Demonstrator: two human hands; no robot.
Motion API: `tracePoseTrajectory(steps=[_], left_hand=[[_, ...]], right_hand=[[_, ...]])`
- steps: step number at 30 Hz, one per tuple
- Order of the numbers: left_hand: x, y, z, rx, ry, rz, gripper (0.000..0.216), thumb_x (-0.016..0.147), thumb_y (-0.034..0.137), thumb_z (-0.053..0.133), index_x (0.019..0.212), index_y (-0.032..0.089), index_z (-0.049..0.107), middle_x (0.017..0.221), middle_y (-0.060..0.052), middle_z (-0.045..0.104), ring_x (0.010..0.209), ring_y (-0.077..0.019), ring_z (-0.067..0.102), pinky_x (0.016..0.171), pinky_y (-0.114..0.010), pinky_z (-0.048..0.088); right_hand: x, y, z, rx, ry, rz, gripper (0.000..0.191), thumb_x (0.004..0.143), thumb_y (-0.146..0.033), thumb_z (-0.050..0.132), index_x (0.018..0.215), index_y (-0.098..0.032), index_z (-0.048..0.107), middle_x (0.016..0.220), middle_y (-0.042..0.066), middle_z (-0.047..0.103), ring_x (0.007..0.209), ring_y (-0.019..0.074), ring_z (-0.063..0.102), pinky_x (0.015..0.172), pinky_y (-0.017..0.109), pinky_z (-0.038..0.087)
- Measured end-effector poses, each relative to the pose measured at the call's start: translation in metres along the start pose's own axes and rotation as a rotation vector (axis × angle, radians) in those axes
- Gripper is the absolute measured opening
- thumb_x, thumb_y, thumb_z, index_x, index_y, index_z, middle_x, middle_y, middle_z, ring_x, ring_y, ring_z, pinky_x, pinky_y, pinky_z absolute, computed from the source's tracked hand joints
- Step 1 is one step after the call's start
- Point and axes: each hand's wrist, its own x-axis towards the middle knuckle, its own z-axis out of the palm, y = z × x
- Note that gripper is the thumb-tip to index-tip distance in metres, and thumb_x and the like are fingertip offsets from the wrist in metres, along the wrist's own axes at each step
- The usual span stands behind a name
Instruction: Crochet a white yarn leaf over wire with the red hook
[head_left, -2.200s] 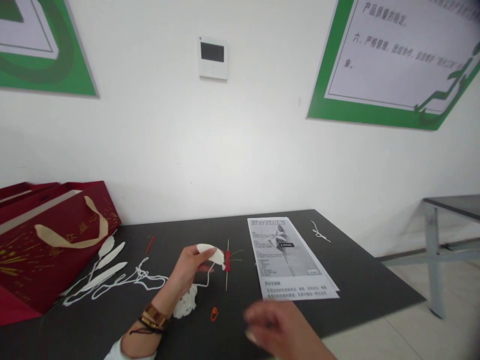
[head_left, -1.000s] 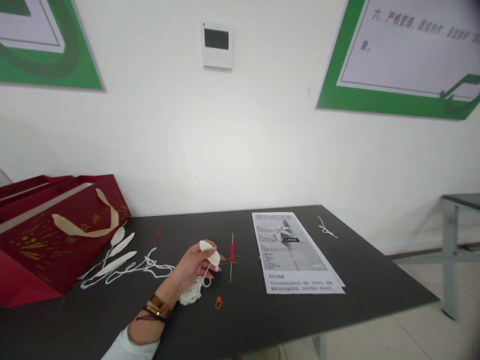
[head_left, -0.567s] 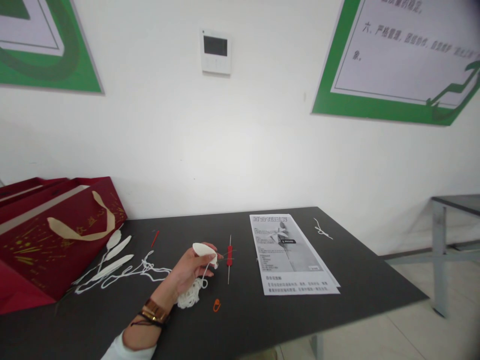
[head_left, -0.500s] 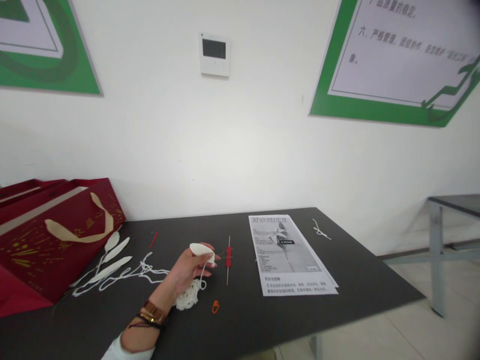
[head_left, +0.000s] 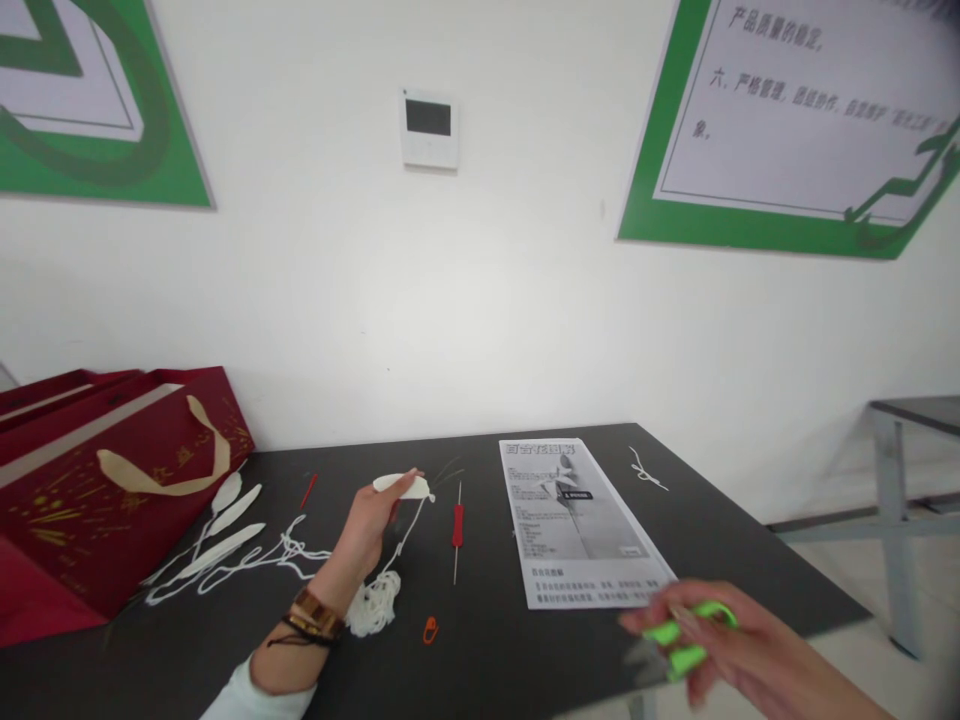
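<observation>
Between the thumb and fingers of my left hand [head_left: 379, 515] is a white crocheted petal [head_left: 403, 487], held just above the table. Thin wire ends stick out past its right tip, and a strand of yarn runs down from it to a small heap of white yarn [head_left: 373, 605]. My right hand [head_left: 724, 635], smeared by motion, grips green-handled scissors [head_left: 688, 655] over the front right of the table. Right of the petal lies a crochet hook with a red grip [head_left: 457, 527]. An orange stitch marker [head_left: 430, 630] rests nearer the front.
Printed sheets [head_left: 592, 540] lie on the black table [head_left: 720, 560]. At the left stand dark red paper bags [head_left: 127, 490], with several finished white petals [head_left: 225, 545] and trailing yarn beside them. A red stick [head_left: 308, 490] and a yarn scrap [head_left: 641, 468] lie farther back.
My right hand has come into view from the lower right with the green-handled scissors. My left hand has turned, and the petal now lies more level, its yarn strand stretched straighter.
</observation>
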Motion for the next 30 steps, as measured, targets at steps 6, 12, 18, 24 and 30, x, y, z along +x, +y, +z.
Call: tracePoseTrajectory(steps=[6, 12, 18, 24, 30], left_hand=[[0.013, -0.002, -0.006, -0.073, -0.128, -0.097, 0.018, 0.079, 0.015, 0.065, 0.096, 0.009, 0.064, 0.069, -0.002, 0.067, 0.043, -0.0059, 0.053, 0.038, -0.016, 0.041], [0.024, 0.011, -0.015, -0.197, -0.24, -0.187, 0.031, 0.074, 0.005, 0.063, 0.105, 0.009, 0.063, 0.087, -0.014, 0.073, 0.071, -0.0187, 0.071, 0.058, -0.024, 0.057], [0.031, 0.016, -0.026, -0.241, -0.246, -0.168, 0.015, 0.074, 0.008, 0.067, 0.087, 0.012, 0.064, 0.09, -0.012, 0.073, 0.075, -0.0203, 0.072, 0.05, -0.021, 0.056], [0.03, 0.012, -0.028, -0.246, -0.271, -0.185, 0.032, 0.073, 0.007, 0.069, 0.105, 0.012, 0.065, 0.076, -0.006, 0.07, 0.053, -0.0103, 0.063, 0.044, -0.017, 0.05], [0.023, 0.017, -0.021, -0.338, -0.385, -0.223, 0.053, 0.077, 0.002, 0.062, 0.127, 0.02, 0.053, 0.088, -0.006, 0.067, 0.059, -0.0074, 0.059, 0.058, -0.021, 0.05]], right_hand=[[0.1, -0.014, 0.069, 0.355, 0.014, -0.063, 0.031, 0.073, -0.039, 0.073, 0.086, -0.012, 0.07, 0.08, 0.008, 0.069, 0.063, 0.0132, 0.064, 0.059, 0.024, 0.056], [0.164, -0.015, 0.11, 0.349, 0.062, -0.119, 0.028, 0.067, -0.035, 0.077, 0.081, -0.013, 0.069, 0.07, 0.002, 0.066, 0.046, 0.0063, 0.051, 0.037, 0.016, 0.044], [0.208, -0.025, 0.119, 0.365, 0.161, -0.119, 0.013, 0.068, -0.021, 0.073, 0.075, -0.014, 0.064, 0.066, 0.003, 0.067, 0.052, 0.0124, 0.062, 0.048, 0.024, 0.053], [0.215, -0.007, 0.133, 0.445, 0.125, -0.067, 0.015, 0.065, -0.016, 0.073, 0.08, -0.016, 0.07, 0.061, -0.001, 0.061, 0.043, 0.0057, 0.045, 0.033, 0.014, 0.032], [0.207, -0.004, 0.134, 0.618, 0.023, 0.005, 0.023, 0.075, -0.021, 0.066, 0.097, -0.019, 0.066, 0.076, -0.001, 0.062, 0.05, 0.0055, 0.048, 0.051, 0.022, 0.047]])
